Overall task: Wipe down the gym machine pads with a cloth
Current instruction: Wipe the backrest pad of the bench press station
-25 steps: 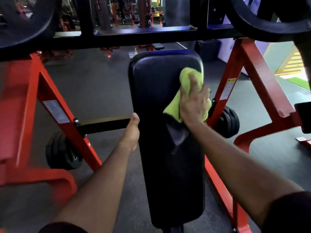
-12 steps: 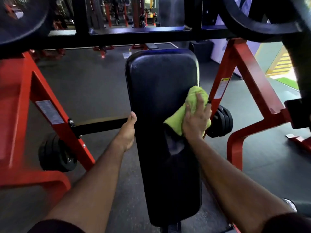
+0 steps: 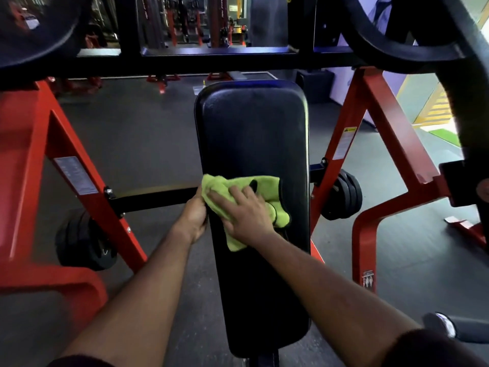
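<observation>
A long black padded bench pad (image 3: 251, 128) runs away from me in the middle of the view. A lime-green cloth (image 3: 219, 186) lies spread across the pad's middle, reaching its left edge. My right hand (image 3: 246, 210) presses flat on the cloth, fingers spread and pointing left. My left hand (image 3: 194, 215) grips the pad's left edge just below the cloth, its fingers curled under the side and partly hidden.
Red steel frame legs stand on both sides, left leg (image 3: 79, 186) and right leg (image 3: 375, 133). A black crossbar (image 3: 211, 59) spans overhead with weight plates (image 3: 346, 194) stored low on each side. A shoe tip (image 3: 439, 324) shows at lower right on the grey floor.
My right hand has slid the cloth down and leftwards from the pad's upper right edge to its middle and left edge. My left hand keeps its grip on the left side.
</observation>
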The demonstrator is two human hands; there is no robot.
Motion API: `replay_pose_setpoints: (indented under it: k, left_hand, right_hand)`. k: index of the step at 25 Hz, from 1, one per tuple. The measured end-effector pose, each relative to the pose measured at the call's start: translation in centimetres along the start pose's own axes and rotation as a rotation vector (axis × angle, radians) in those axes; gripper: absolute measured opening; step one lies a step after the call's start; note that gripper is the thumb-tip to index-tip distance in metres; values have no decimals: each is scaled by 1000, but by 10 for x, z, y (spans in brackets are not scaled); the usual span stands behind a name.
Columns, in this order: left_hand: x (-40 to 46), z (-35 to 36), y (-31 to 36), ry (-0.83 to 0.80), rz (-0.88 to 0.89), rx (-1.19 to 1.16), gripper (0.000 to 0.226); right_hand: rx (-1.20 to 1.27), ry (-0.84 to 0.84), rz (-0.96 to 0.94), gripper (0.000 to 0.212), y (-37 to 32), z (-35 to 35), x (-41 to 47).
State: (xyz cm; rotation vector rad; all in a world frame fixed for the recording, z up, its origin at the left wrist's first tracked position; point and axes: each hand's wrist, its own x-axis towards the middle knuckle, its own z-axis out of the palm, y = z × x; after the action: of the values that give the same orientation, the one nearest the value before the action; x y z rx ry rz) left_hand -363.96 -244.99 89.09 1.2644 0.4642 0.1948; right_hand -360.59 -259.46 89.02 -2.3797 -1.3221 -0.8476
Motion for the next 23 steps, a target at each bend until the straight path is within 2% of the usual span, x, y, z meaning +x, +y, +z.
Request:
replay_pose_setpoints:
  k: [2, 4, 6, 8, 10, 12, 16, 18, 20, 22, 23]
  left_hand:
    - [-4, 0, -4, -18, 20, -11, 40]
    - [-8, 0, -1, -39, 18, 53, 47]
    - [-7, 1, 1, -20, -19, 101, 56]
    - [-5, 0, 1, -18, -20, 171, 60]
    - [-6, -3, 3, -8, 5, 210, 58]
    - [-8, -3, 2, 5, 32, 192, 56]
    - [-6, -4, -6, 11, 28, 83, 53]
    - [-9, -9, -16, 26, 48, 54, 49]
    - [-21, -11, -28, 50, 28, 45, 48]
    - [-35, -12, -42, -19, 46, 65, 43]
    - [-42, -8, -44, -46, 59, 83, 42]
  right_hand:
    - [-3, -36, 83, 71, 22, -1, -41]
    - [51, 61, 405, 55, 52, -19, -35]
    - [160, 210, 732, 46, 79, -44, 19]
    - [239, 341, 863, 45, 87, -67, 91]
    - [213, 338, 828, 45, 71, -75, 140]
    - [91, 270, 608, 46, 45, -67, 146]
    - [-70, 129, 87, 57, 1, -15, 53]
    - [-75, 68, 41, 62, -6, 8, -10]
    - [12, 70, 297, 61, 10, 8, -43]
    - [159, 146, 676, 51, 39, -12, -35]
    - [209, 202, 801, 47, 52, -24, -18]
